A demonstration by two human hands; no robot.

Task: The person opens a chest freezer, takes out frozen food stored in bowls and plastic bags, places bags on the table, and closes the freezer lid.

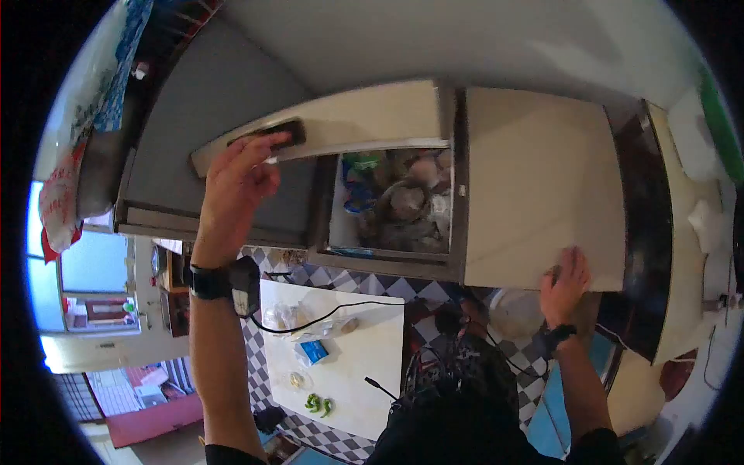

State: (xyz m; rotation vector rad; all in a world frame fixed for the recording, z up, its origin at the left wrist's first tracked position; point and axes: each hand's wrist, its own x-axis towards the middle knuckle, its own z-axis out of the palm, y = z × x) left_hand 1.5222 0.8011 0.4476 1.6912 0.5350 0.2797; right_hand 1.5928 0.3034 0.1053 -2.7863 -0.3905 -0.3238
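Note:
My left hand (242, 172), raised at the left, has its fingers curled at the dark handle (288, 133) of a swung-out cream cabinet door (372, 116). Behind that door an open compartment (339, 225) shows several clear plastic bags (407, 201), with green and blue packaging on its left side; the contents are too blurred to name. My right hand (567, 280) lies with fingers stretched out on the lower edge of the closed cream door (542, 178) at the right. A small dark spot shows beside its thumb. Both wrists wear dark bands.
Below stands a white table (353, 387) with plastic bags (287, 318), a blue packet (311, 353) and green peppers (316, 403). A black cable (333, 314) runs across it. A round pale bucket (511, 312) sits on the checkered floor (360, 446). Grey panelling (217, 116) borders the compartment's left.

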